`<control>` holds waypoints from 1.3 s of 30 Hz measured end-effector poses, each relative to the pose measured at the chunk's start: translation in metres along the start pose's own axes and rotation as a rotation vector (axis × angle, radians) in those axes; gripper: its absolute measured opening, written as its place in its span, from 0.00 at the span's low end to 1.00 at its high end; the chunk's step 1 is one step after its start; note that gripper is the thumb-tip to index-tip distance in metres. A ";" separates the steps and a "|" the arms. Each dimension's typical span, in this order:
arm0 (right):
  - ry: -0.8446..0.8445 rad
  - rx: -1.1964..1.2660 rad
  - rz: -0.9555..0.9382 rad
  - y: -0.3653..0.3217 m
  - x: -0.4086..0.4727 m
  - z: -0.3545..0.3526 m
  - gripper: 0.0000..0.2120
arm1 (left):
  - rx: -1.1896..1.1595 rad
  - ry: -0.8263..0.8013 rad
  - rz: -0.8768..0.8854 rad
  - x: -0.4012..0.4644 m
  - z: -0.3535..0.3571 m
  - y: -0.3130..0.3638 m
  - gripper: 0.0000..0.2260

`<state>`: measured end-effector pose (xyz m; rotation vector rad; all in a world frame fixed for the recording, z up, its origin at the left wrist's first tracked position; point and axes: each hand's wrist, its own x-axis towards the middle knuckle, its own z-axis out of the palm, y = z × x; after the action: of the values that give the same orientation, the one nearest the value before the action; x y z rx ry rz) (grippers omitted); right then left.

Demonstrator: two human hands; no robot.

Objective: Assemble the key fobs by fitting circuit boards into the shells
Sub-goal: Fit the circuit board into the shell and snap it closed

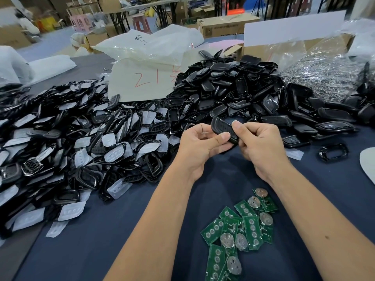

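Left hand: the left hand [199, 147] is raised above the table, fingers curled under a black key fob [224, 129], thumb laid flat along its near end
Right hand: the right hand [258, 141] meets it from the other side, fingers bent, thumb and forefinger pinching the same fob at its middle
Key fob: held between both hands, tilted, its far end pointing up and to the left; it hangs over the dark blue table cover [101, 240], just in front of the black heap
Circuit boards: a loose cluster of green circuit boards [241, 230] lies on the cover between the two forearms, several overlapping, some showing round silver battery holders, others a row of round contacts
Shell heap, left: a wide pile of black frames and pale rubber button pads [67, 142] covers the left of the table, all mixed together
Shell heap, middle: a taller mound of black shells [229, 88] rises behind the hands
Loose pieces, right: one black ring frame [332, 152] lies alone on the cover; a few closed fobs sit near it
Behind: a clear plastic bag with red "21" written on it [146, 78] lies between the heaps; a bag of shiny metal parts [324, 76] sits at the right; cardboard boxes [227, 27] stand further back
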<state>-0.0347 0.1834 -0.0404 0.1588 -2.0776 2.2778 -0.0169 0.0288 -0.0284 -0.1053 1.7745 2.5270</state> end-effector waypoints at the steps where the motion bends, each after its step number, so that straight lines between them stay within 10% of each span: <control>1: 0.000 0.002 -0.001 0.000 0.000 0.000 0.25 | -0.005 0.000 0.000 0.000 0.000 0.000 0.06; 16: -0.038 -0.053 0.032 -0.008 0.002 -0.013 0.10 | 0.152 -0.033 0.039 -0.002 0.010 -0.004 0.07; 27: 0.459 -0.659 -0.055 -0.016 0.010 -0.049 0.27 | 0.772 0.289 0.494 0.000 0.008 -0.009 0.05; 34: 0.803 -0.730 -0.078 -0.019 0.012 -0.063 0.08 | 1.082 0.290 0.503 0.000 0.002 -0.010 0.04; 39: 0.467 -0.866 -0.457 -0.021 0.010 -0.052 0.04 | 1.346 0.412 0.446 0.001 -0.006 -0.008 0.15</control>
<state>-0.0449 0.2368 -0.0230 0.0396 -2.2306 0.9300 -0.0174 0.0263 -0.0381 -0.1710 3.4861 0.9347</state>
